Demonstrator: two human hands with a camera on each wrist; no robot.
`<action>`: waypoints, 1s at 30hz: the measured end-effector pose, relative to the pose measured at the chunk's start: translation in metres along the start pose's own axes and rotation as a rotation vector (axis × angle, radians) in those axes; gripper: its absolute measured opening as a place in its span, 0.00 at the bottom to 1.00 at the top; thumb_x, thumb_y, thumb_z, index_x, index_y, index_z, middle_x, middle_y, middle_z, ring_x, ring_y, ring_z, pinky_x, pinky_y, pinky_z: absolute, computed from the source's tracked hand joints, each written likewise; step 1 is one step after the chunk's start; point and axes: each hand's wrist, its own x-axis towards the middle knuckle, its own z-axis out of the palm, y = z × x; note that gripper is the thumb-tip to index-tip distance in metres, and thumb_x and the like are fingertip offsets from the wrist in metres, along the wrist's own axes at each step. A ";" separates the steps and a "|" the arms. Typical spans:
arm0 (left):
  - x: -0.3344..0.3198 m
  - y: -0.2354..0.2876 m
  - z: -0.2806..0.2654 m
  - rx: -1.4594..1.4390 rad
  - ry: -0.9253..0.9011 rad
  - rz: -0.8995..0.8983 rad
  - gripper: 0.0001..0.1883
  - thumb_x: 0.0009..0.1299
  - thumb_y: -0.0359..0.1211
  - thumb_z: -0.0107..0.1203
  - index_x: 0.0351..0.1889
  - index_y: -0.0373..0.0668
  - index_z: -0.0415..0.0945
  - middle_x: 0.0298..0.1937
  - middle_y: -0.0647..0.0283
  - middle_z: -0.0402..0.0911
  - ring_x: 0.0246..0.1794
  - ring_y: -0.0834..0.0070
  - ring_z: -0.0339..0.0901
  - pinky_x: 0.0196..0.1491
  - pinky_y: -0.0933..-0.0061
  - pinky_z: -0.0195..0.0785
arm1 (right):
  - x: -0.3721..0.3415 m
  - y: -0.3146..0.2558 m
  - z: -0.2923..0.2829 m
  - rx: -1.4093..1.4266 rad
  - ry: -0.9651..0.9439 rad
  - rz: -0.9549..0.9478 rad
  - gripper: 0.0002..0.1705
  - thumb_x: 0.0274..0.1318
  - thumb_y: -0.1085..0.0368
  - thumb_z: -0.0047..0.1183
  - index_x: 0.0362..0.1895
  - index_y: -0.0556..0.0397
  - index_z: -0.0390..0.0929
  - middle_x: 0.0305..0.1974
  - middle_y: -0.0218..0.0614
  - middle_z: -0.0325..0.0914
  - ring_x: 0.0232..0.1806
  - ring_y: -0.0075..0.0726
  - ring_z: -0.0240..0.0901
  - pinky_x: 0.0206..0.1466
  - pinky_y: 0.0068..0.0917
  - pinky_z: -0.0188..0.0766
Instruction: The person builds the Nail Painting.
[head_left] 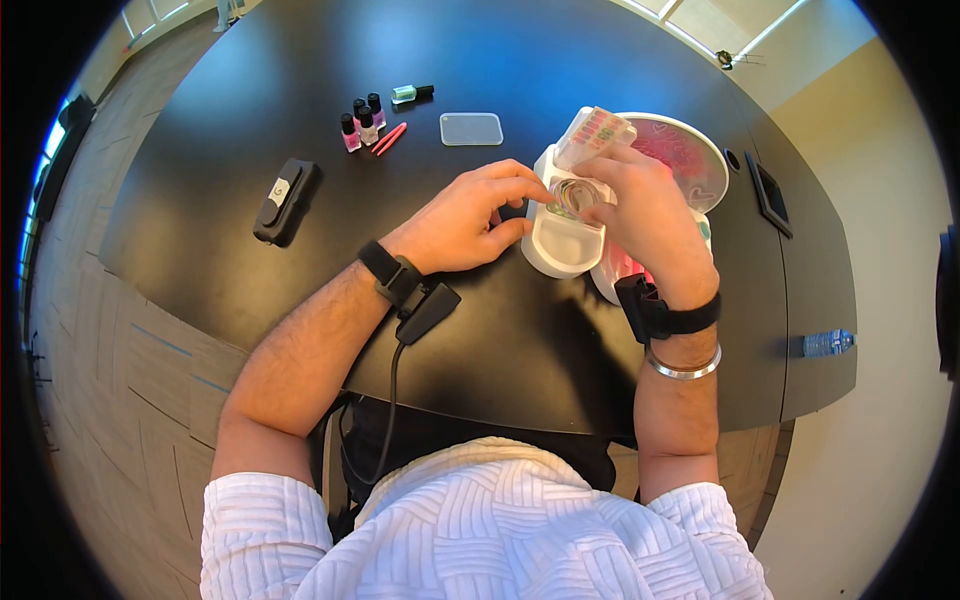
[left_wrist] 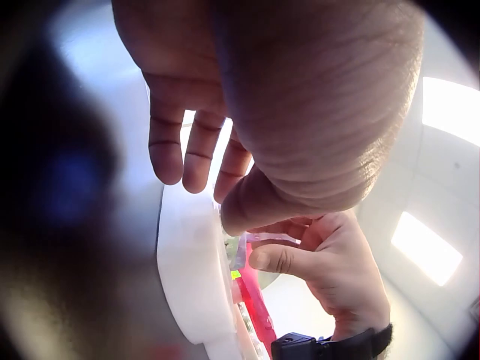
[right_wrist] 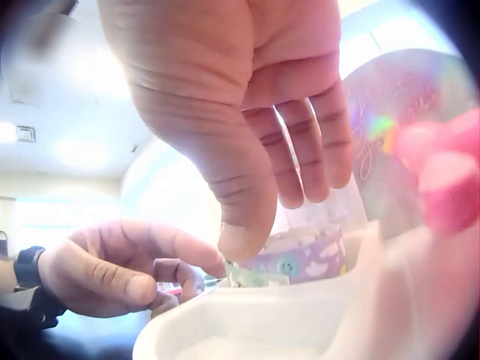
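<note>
My right hand [head_left: 650, 195] reaches over the white organizer [head_left: 562, 262] from the right, fingers extended. Its thumb is right at the edge of a coiled, patterned band [right_wrist: 300, 259], purple and green with smiley faces, lying in the middle compartment; the fingers reach down beyond it. From the left, my left hand [head_left: 465, 215] comes in with loosely bent fingers, index fingertip at the organizer's side by the band. Behind the band, a clear sheet of small coloured nail shapes [head_left: 600, 130] stands tilted in the rear compartment. The front compartment [right_wrist: 225, 349] shows a bare white floor.
Right of the organizer lie a round pink-lettered lid or mirror [head_left: 705, 155] and a partly hidden pink-filled container [head_left: 618, 268]. Farther left are several nail polish bottles [head_left: 350, 132], pink tweezers [head_left: 390, 138], a clear lid [head_left: 471, 129] and a black case [head_left: 285, 203]. A water bottle [head_left: 828, 343] lies right.
</note>
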 end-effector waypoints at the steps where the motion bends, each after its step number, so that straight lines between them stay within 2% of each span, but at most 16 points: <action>1: 0.000 0.000 -0.001 -0.001 -0.002 0.000 0.20 0.74 0.24 0.62 0.64 0.44 0.83 0.62 0.64 0.80 0.52 0.73 0.81 0.47 0.72 0.78 | -0.001 0.001 -0.002 -0.002 0.008 0.000 0.24 0.45 0.75 0.73 0.51 0.57 0.89 0.47 0.48 0.84 0.52 0.59 0.84 0.56 0.48 0.80; 6: 0.002 -0.002 -0.007 0.001 0.111 0.016 0.19 0.73 0.21 0.61 0.61 0.44 0.84 0.58 0.68 0.82 0.49 0.78 0.79 0.45 0.76 0.75 | -0.007 -0.010 -0.011 0.019 0.044 -0.029 0.19 0.50 0.78 0.66 0.48 0.57 0.91 0.45 0.47 0.86 0.50 0.59 0.84 0.56 0.47 0.80; 9: 0.003 -0.002 -0.014 0.059 0.149 -0.020 0.17 0.75 0.20 0.59 0.60 0.44 0.84 0.57 0.67 0.83 0.50 0.77 0.80 0.48 0.76 0.76 | -0.009 -0.018 -0.006 0.018 0.014 -0.021 0.19 0.54 0.80 0.61 0.49 0.55 0.91 0.46 0.48 0.85 0.50 0.58 0.84 0.55 0.48 0.80; 12: 0.003 -0.006 -0.018 0.093 0.200 -0.052 0.16 0.77 0.21 0.56 0.59 0.43 0.84 0.56 0.66 0.83 0.52 0.76 0.82 0.51 0.76 0.77 | -0.012 -0.024 0.005 0.002 0.018 -0.002 0.17 0.58 0.78 0.57 0.49 0.54 0.91 0.45 0.48 0.85 0.50 0.57 0.85 0.54 0.48 0.81; 14: 0.003 -0.009 -0.021 0.125 0.255 -0.091 0.16 0.77 0.20 0.55 0.59 0.44 0.84 0.56 0.65 0.84 0.52 0.76 0.81 0.52 0.75 0.76 | -0.013 -0.031 0.007 -0.117 -0.044 0.062 0.14 0.61 0.74 0.55 0.47 0.53 0.91 0.44 0.48 0.85 0.49 0.57 0.85 0.53 0.48 0.82; 17: 0.003 -0.013 -0.026 0.175 0.316 -0.071 0.16 0.77 0.20 0.55 0.59 0.43 0.84 0.55 0.64 0.84 0.51 0.76 0.80 0.52 0.73 0.75 | -0.015 -0.028 0.019 -0.129 0.069 0.012 0.14 0.61 0.72 0.55 0.45 0.54 0.91 0.42 0.49 0.85 0.46 0.57 0.85 0.52 0.49 0.83; 21: 0.001 -0.011 -0.031 0.196 0.345 -0.171 0.16 0.77 0.21 0.55 0.59 0.43 0.84 0.54 0.64 0.85 0.50 0.75 0.79 0.53 0.73 0.75 | -0.014 -0.028 0.025 -0.192 0.048 -0.018 0.12 0.60 0.72 0.54 0.42 0.55 0.90 0.41 0.50 0.84 0.44 0.57 0.85 0.50 0.49 0.82; 23: 0.001 -0.010 -0.032 0.261 0.350 -0.222 0.16 0.76 0.21 0.55 0.59 0.42 0.83 0.52 0.64 0.85 0.48 0.75 0.78 0.53 0.74 0.74 | -0.016 -0.032 0.025 -0.250 -0.076 0.020 0.10 0.60 0.72 0.54 0.38 0.56 0.89 0.38 0.50 0.84 0.43 0.57 0.85 0.48 0.49 0.82; 27: -0.001 -0.020 -0.033 0.415 0.345 -0.173 0.15 0.76 0.22 0.55 0.59 0.40 0.82 0.54 0.62 0.85 0.52 0.69 0.80 0.56 0.70 0.75 | -0.017 -0.028 0.025 -0.191 0.036 -0.015 0.09 0.59 0.73 0.54 0.35 0.55 0.88 0.37 0.48 0.84 0.43 0.57 0.85 0.48 0.50 0.82; 29: -0.002 -0.023 -0.031 0.488 0.325 -0.142 0.14 0.76 0.23 0.55 0.57 0.39 0.81 0.59 0.59 0.84 0.59 0.60 0.81 0.64 0.62 0.73 | -0.014 -0.029 0.014 -0.168 -0.134 0.151 0.23 0.52 0.80 0.56 0.51 0.53 0.91 0.45 0.48 0.87 0.50 0.55 0.83 0.53 0.48 0.80; 30: -0.003 -0.025 -0.030 0.487 0.326 -0.143 0.14 0.76 0.23 0.55 0.57 0.39 0.81 0.59 0.59 0.84 0.59 0.60 0.81 0.64 0.62 0.73 | -0.015 -0.029 0.014 -0.169 -0.135 0.151 0.23 0.52 0.80 0.56 0.51 0.53 0.91 0.45 0.48 0.87 0.50 0.55 0.83 0.53 0.48 0.80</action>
